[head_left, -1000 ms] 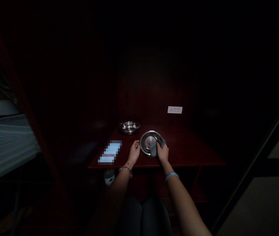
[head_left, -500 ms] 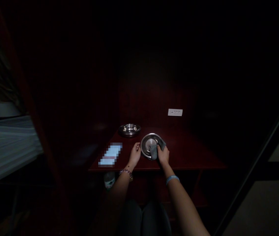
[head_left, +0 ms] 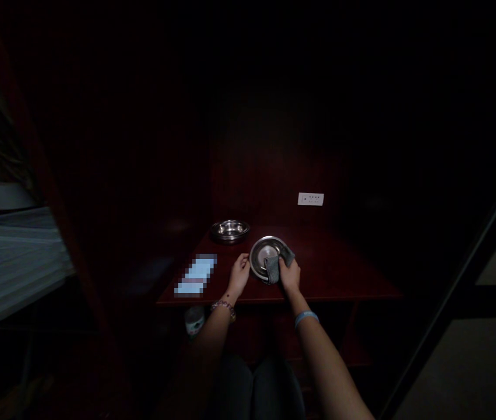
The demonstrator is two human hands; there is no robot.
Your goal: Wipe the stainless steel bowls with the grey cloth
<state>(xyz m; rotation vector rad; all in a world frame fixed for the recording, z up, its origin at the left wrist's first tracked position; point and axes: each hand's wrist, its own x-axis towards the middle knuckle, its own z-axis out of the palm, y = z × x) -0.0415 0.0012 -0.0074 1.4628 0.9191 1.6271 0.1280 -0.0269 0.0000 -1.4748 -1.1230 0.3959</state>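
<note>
Near the middle of the frame, a shiny plate [head_left: 265, 256] sits on the red table [head_left: 339, 274]. The left hand [head_left: 239, 274] holds its left rim. The right hand [head_left: 290, 274] presses a gray cloth [head_left: 279, 263] on it. A bowl [head_left: 230, 230] sits up and left.

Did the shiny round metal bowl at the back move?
No. The round metal bowl keeps the same spot relative to the white wall socket.
</note>
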